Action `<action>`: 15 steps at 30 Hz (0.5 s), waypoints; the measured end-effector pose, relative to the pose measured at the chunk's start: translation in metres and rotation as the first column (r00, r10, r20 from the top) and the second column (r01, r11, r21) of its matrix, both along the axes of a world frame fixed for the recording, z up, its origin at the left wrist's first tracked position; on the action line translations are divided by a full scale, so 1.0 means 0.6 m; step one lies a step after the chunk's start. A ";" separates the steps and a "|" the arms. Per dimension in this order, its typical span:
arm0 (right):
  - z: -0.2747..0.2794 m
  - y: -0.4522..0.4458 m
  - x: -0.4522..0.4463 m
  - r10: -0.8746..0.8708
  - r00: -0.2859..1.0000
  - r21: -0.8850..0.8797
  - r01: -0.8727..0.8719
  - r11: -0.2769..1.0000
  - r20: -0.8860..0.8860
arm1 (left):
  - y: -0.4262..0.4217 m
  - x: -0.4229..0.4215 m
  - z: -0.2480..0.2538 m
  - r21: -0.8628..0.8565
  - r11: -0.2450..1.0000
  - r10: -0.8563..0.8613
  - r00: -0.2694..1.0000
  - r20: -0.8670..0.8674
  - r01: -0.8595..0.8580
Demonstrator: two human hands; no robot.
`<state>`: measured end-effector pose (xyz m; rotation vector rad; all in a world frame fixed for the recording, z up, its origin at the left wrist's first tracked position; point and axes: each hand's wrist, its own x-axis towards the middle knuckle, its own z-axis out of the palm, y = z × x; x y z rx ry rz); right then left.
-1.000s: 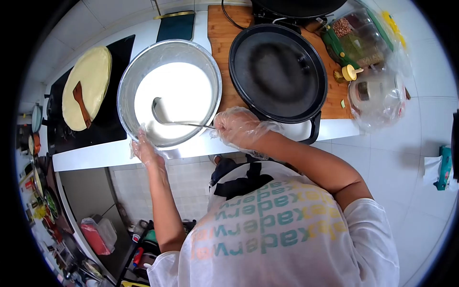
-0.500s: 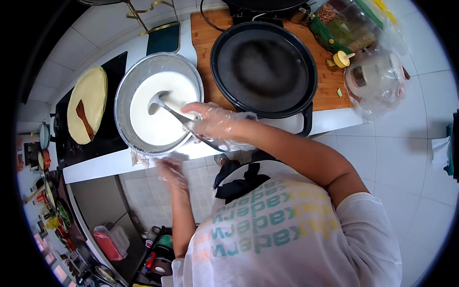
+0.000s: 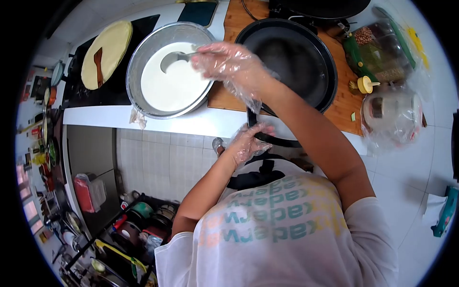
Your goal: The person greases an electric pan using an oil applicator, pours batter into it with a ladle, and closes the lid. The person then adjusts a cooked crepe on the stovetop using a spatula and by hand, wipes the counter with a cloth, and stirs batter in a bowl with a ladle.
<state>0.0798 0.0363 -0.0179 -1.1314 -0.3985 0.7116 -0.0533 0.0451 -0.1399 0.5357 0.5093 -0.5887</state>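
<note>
Ladle (image 3: 169, 60) on show at the upper left of centre, held over the white liquid (image 3: 167, 91) in the metal bowl (image 3: 162, 36), its long axis laid nearly level across the frame: cup to the left, handle run rightward into the right hand (image 3: 229, 64). Just beyond, at the upper right of centre, the dark pan (image 3: 299, 69) is seen, partly covered by that same hand and forearm. So the ladle is met by the right hand, clearly the nearer, its fingers closed on the handle. Lower, near mid-frame, the pan's black handle (image 3: 282, 139) is touched by the left hand (image 3: 251, 141); whether it is gripped cannot be told. And the ladle's look: grey, metallic, round-cupped, with just a short stub of handle left uncovered; whether the cup is dipped or hung above the liquid cannot be made out
</note>
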 end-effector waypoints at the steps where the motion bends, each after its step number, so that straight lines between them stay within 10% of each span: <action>1: -0.005 -0.002 0.009 -0.044 0.999 -0.052 0.045 0.998 0.008 | -0.004 -0.004 -0.008 0.053 0.998 0.019 1.000 0.015 -0.020; 7: -0.032 -0.020 0.010 -0.180 0.789 -0.287 0.411 0.866 0.588 | 0.025 -0.007 0.010 0.336 0.932 0.144 0.990 0.004 -0.137; 15: 0.000 0.000 -0.002 -0.011 0.547 -0.387 0.605 0.696 0.837 | 0.086 0.003 -0.022 0.395 0.916 0.029 0.993 0.116 -0.073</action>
